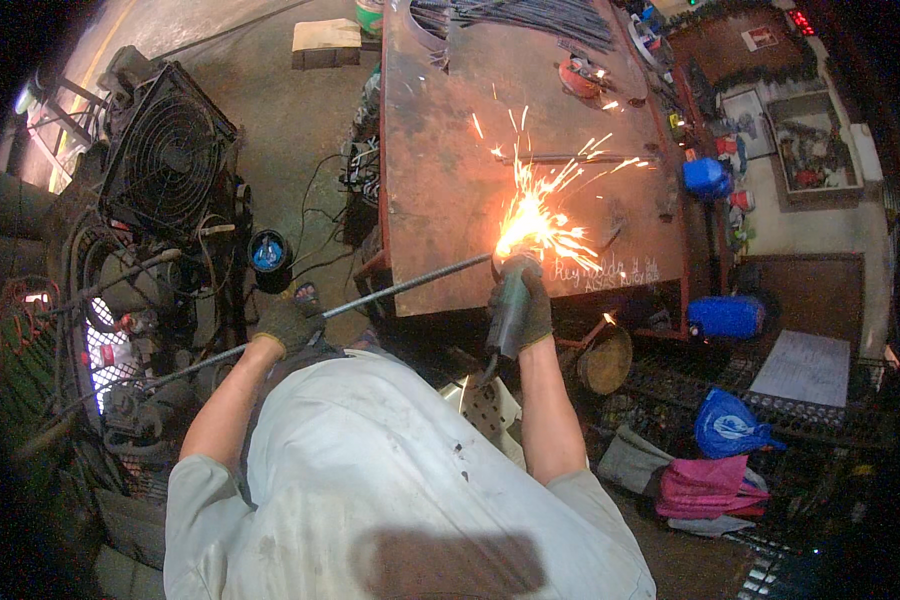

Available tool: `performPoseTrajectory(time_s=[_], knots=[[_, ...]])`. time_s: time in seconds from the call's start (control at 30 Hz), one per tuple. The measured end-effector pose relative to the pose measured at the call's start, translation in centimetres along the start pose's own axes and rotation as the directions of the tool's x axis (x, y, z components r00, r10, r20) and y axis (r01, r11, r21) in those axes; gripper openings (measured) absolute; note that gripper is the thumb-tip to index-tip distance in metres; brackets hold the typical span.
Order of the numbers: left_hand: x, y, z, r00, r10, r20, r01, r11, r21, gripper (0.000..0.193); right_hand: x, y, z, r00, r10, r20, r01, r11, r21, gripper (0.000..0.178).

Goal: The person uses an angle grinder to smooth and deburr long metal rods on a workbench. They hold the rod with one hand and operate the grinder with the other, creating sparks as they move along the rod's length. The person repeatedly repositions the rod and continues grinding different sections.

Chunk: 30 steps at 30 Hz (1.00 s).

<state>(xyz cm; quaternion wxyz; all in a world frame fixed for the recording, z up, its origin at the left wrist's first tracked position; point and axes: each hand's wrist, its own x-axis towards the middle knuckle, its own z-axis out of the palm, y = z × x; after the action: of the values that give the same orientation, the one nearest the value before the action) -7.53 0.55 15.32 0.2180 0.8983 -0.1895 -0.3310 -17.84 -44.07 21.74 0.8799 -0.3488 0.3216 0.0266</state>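
My gloved left hand [288,325] is closed round a long ribbed steel bar [400,288], which slants up to the right toward the near edge of the steel table [440,200]. In my gloved right hand [536,305] is an angle grinder [510,312], its dark body upright and its cord hanging below. Where the bar's end meets the grinder's head, bright sparks [535,220] spray up and over the tabletop. Their glare hides the disc and the exact contact point.
Steel rods [530,18] lie bundled at the table's far end, near a red tool [578,80]. A large fan [170,145] and a dark bucket [268,255] stand at left. At right are blue containers [725,317] and a pink cloth [705,487].
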Motion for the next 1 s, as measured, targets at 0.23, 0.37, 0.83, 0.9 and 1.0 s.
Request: performPoseTrajectory(time_s=[0.23,0.37,0.83,0.9,1.0], knots=[[-0.6,0.0,0.0,0.989,0.104,-0.107,-0.103,0.995,0.018,0.043,-0.1,-0.6,1.8,0.999,-0.014,-0.041,0.012,0.999,-0.051,0.056],[-1.3,0.8,-0.9,0.99,0.115,-0.085,-0.109,0.991,0.075,0.044,0.2,-0.7,1.3,0.998,0.008,-0.062,-0.012,0.998,-0.067,0.052],[-1.1,2.2,-2.3,0.999,0.031,-0.013,-0.03,0.998,0.048,0.053,-0.3,-0.3,-0.2,0.998,-0.059,-0.034,0.057,0.997,-0.058,0.061],[-1.1,2.6,-2.6,1.0,0.011,0.001,-0.011,0.998,0.058,0.054,-0.4,-0.6,-0.4,1.0,0.021,-0.018,-0.021,0.999,-0.03,0.062],[-1.5,2.8,-3.1,1.0,0.019,0.014,-0.02,0.997,0.076,0.052,-0.6,-0.3,0.9,0.999,-0.044,-0.005,0.043,0.999,-0.011,0.061]])
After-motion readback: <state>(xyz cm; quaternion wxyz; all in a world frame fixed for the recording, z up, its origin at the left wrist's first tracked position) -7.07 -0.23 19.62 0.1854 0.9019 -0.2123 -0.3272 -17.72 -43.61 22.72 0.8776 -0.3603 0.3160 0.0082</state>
